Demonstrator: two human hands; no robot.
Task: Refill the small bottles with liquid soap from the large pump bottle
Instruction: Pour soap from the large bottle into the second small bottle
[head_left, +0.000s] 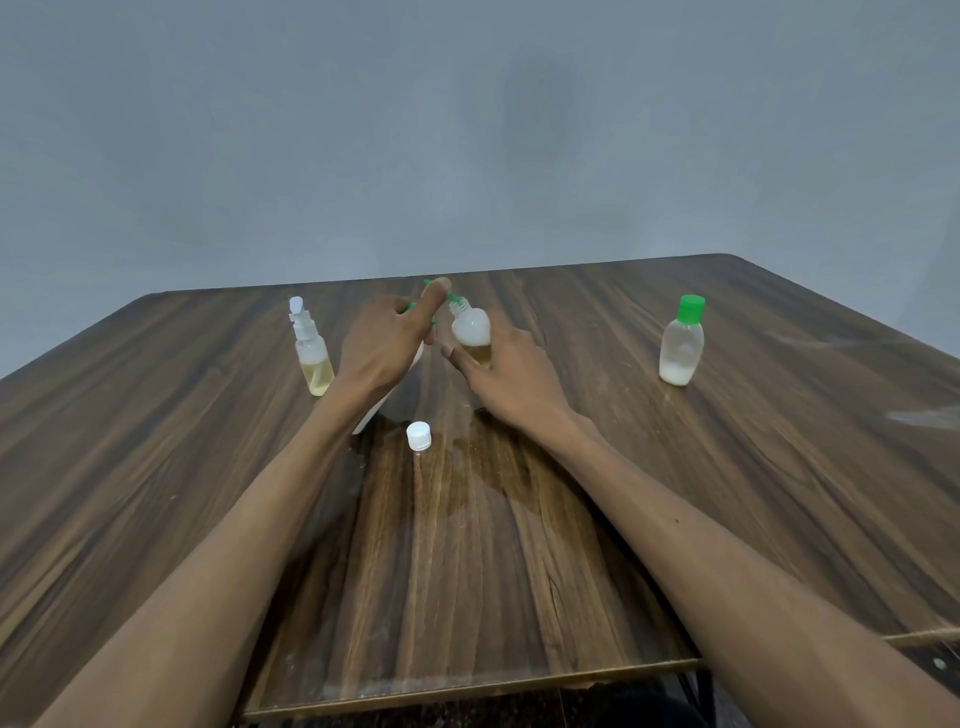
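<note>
Under pump spout (453, 298), foam-filled small bottle (470, 332)

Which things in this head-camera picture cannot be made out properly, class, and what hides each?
- Large pump bottle: mostly hidden behind the left hand and its wrist.
- Small bottle: lower part covered by the right hand.
- Pump nozzle: blurred, so soap flow cannot be told.

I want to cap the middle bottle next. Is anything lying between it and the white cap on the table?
Nothing visible does. The white cap lies on bare table just nearer than the bottle that the right hand holds; only a wet patch is beside it.
</note>
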